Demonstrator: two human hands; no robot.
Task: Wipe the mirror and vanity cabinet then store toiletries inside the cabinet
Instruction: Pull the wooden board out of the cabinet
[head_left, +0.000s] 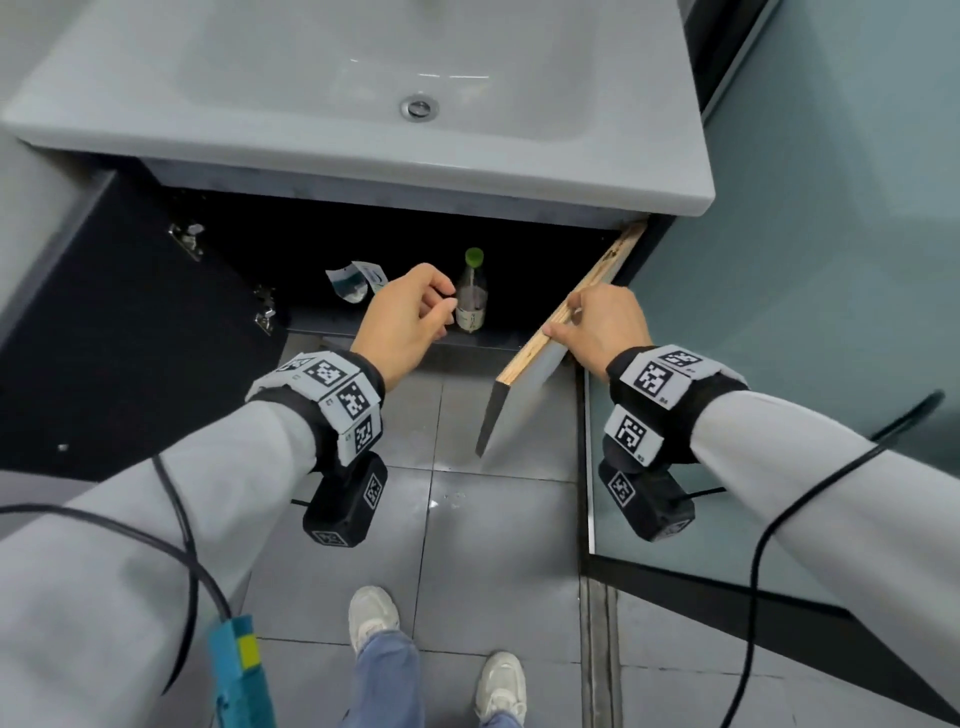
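Observation:
The dark vanity cabinet (363, 244) under the white sink (363, 150) stands with both doors swung out. Inside it a clear bottle with a green cap (471, 296) stands upright on the shelf, with a white and teal pouch (356, 280) to its left. My left hand (410, 317) hovers just left of the bottle, fingers loosely curled, nearly touching it, with nothing held. My right hand (597, 325) grips the top edge of the right cabinet door (535, 364), which is about half open.
The left cabinet door (119, 322) is wide open with metal hinges showing. A glass shower partition (779, 338) runs close on the right. Grey floor tiles (467, 545) and my two white shoes lie below. A teal cloth (241, 670) hangs at the lower left.

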